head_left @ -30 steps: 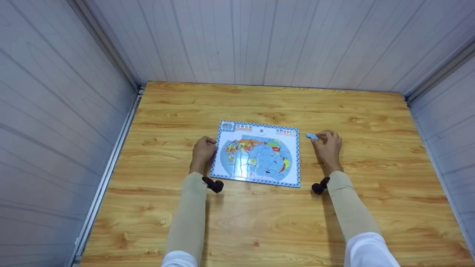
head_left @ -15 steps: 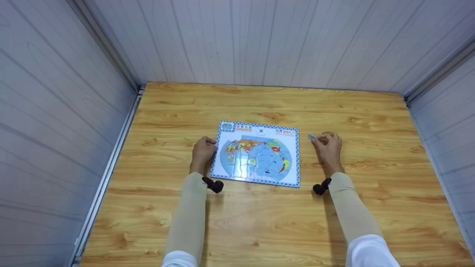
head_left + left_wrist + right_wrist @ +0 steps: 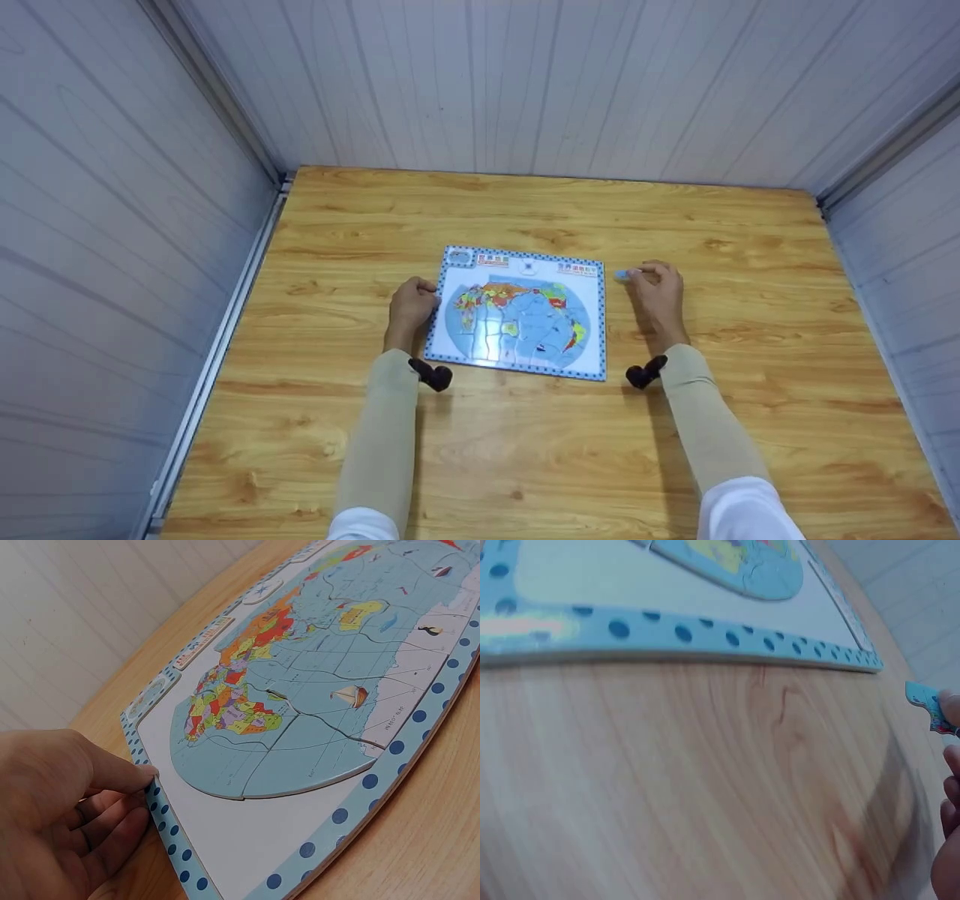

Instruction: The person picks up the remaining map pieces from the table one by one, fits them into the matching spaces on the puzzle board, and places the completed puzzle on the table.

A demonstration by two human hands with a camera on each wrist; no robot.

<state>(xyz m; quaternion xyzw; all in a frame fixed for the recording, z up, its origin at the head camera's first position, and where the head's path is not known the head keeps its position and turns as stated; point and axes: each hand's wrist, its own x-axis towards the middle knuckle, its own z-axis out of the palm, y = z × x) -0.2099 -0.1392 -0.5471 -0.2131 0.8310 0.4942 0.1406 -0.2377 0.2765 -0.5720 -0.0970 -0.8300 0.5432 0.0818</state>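
Observation:
A world map puzzle (image 3: 525,319), with a white board and a blue dotted border, lies flat on the table. At its left edge is my left hand (image 3: 412,306). In the left wrist view, the left thumb (image 3: 146,774) rests on the dotted border, and the other fingers curl against the edge beneath it. My right hand (image 3: 661,296) pinches a small blue puzzle piece (image 3: 622,275) between thumb and fingers, off the board's upper right side. The right wrist view shows that puzzle piece (image 3: 924,701) raised above the table, partly covered by the fingertips.
The wood-grain table (image 3: 517,450) surrounds the board. Pale panel walls (image 3: 495,82) stand behind it and at both sides. A black wrist-worn camera (image 3: 433,374) sticks out from the left sleeve, and a matching camera (image 3: 645,373) from the right.
My right hand has shifted slightly left, and the puzzle piece has turned between its fingers, showing a different side. The left hand and the board stay practically still.

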